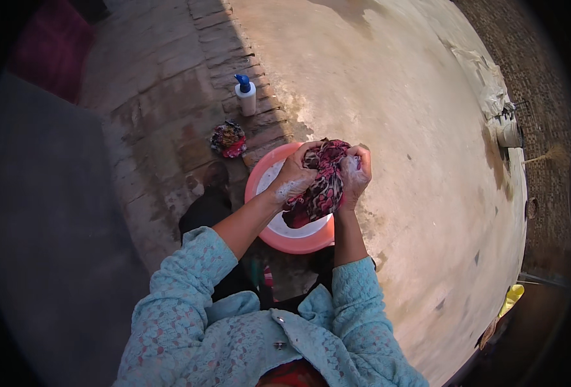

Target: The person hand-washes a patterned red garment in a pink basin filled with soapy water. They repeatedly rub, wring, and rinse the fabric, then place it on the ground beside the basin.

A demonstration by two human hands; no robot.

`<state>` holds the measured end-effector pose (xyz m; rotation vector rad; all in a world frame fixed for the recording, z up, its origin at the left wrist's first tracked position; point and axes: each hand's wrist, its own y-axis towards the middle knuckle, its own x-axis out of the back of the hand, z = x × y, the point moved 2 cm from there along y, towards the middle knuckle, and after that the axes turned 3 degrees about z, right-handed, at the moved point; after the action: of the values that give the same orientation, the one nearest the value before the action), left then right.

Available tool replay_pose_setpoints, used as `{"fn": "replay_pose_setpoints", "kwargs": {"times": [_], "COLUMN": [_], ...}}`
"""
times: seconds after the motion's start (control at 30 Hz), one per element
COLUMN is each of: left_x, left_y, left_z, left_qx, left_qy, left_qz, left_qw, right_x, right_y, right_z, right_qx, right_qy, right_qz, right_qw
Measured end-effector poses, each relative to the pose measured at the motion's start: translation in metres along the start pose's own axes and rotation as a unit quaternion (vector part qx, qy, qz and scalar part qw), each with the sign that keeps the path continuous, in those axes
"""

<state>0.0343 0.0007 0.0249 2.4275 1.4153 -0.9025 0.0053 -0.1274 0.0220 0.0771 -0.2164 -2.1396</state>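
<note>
- Left hand and right hand, both sudsy, clench their fingers round a bunched pink, black and cream patterned cloth over the coral basin, toward its right rim.
- Near the brick paving's right edge: a balled multicoloured fabric bundle, then a white pump bottle, blue-headed.
- Folds hide some fingertips and part of the basin.

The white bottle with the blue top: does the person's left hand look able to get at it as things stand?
Probably not at once: the left hand is gripping the patterned cloth above the pink basin. If freed, nothing seems to block its way to the white bottle.
</note>
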Motion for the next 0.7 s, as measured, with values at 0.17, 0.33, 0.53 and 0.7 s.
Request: {"fn": "replay_pose_setpoints", "kwargs": {"times": [0.17, 0.33, 0.53, 0.7], "left_x": [0.007, 0.042, -0.007, 0.054], "left_y": [0.002, 0.005, -0.011, 0.025], "left_z": [0.008, 0.029, 0.018, 0.030], "left_qx": [-0.025, 0.007, 0.023, -0.111], "left_qy": [0.067, -0.211, 0.051, 0.144], "left_qz": [-0.095, -0.025, -0.079, -0.153], "left_qw": [0.993, 0.977, 0.995, 0.971], "right_x": [-0.027, -0.049, -0.009, -0.052], "right_y": [-0.032, -0.064, -0.012, -0.055], "right_z": [0.025, 0.034, -0.015, 0.031], "right_qx": [0.048, 0.275, -0.012, 0.229], "right_qy": [-0.171, -0.298, 0.129, -0.264], "right_qz": [0.043, 0.116, 0.074, 0.114], "right_qw": [0.983, 0.907, 0.989, 0.930]}}
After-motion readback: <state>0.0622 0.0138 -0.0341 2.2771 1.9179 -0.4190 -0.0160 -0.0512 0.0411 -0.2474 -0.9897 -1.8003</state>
